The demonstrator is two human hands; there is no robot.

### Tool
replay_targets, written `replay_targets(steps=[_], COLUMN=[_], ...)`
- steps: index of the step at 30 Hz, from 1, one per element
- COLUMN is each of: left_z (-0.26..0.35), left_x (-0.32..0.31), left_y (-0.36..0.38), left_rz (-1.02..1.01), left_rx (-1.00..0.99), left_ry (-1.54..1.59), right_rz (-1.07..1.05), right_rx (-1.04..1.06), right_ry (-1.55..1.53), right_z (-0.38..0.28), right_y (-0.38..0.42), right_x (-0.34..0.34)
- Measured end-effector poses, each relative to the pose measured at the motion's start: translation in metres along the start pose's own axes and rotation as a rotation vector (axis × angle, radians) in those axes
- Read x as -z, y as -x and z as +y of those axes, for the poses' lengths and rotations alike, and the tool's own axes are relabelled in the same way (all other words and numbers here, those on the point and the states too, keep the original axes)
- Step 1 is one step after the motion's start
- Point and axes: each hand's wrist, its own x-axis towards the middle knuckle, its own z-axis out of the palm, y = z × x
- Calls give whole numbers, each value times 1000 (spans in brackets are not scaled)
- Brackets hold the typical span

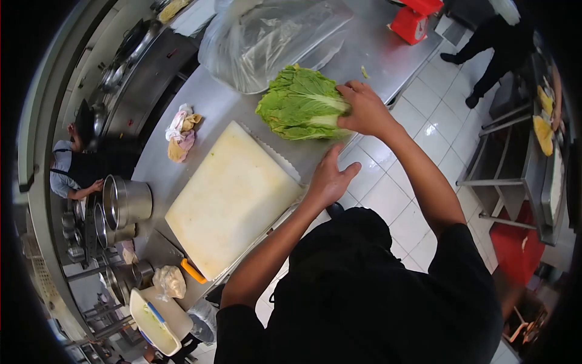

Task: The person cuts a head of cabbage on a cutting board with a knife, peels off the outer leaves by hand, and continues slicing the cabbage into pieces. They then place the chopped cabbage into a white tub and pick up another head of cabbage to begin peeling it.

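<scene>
A leafy green head of napa cabbage lies on the steel table, its pale stem end toward me. My right hand grips that stem end, thumb and fingers on either side of it. Just below the cabbage, my left hand is held with thumb and fingers apart and nothing in it. It is near the upper right corner of a thick white cutting board. Beside the board's lower left edge rests a knife with an orange handle.
A clear plastic bag lies behind the cabbage. Crumpled cloths sit left of the board, with steel pots farther left. A red scale stands at the far end. Other people stand at right and left.
</scene>
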Motion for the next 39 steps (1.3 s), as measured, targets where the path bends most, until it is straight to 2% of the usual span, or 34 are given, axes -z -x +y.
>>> replay_targets(steps=[3,6,8,11,14,15,18,20,21,24,27,31,34,35,36,39], left_z=[3,8,13,14,27,31,14,18,19,-2,-3,-1,7,8,5,0], left_x=[-8,-15,-18,-22,-17,-16,-19,-19,-19,-22,-23,-24,-24,-20,-17,-12], left_y=[-5,-5,-7,-17,-44,-50,-71,-60,-54,-46,-43,-42,-42,-48,-50,-55], left_rz=[-2,163,222,328,425,445,397,308,266,295,305,278,279,288,282,327], left_rx=[-26,-276,-374,-466,-509,-513,-441,-408,-386,-468,-466,-515,-497,-477,-445,-532], left_ry=[-45,-262,-382,-496,-609,-651,-812,-789,-778,-819,-778,-800,-744,-692,-644,-543], right_rz=[5,76,131,377,725,935,1025,1092,1048,875,769,888,967,844,849,883], right_rx=[-99,-106,-152,-451,-422,-439,-749,-1082,-1003,-980,-963,-1087,-1151,-1047,-958,-721], right_ry=[-41,-84,-124,-465,-1152,-1258,-2037,-2067,-2107,-2186,-2150,-1987,-1749,-1794,-1718,-1404], right_z=[0,13,20,8,10,21,64,72,83,85,84,90,85,83,82,34], right_y=[-11,-15,-18,-13,1,3,41,50,56,61,60,66,49,49,48,48], right_x=[4,-2,-2,-7,-18,-32,-53,-71,-81,-69,-80,-90,-89,-79,-72,-33])
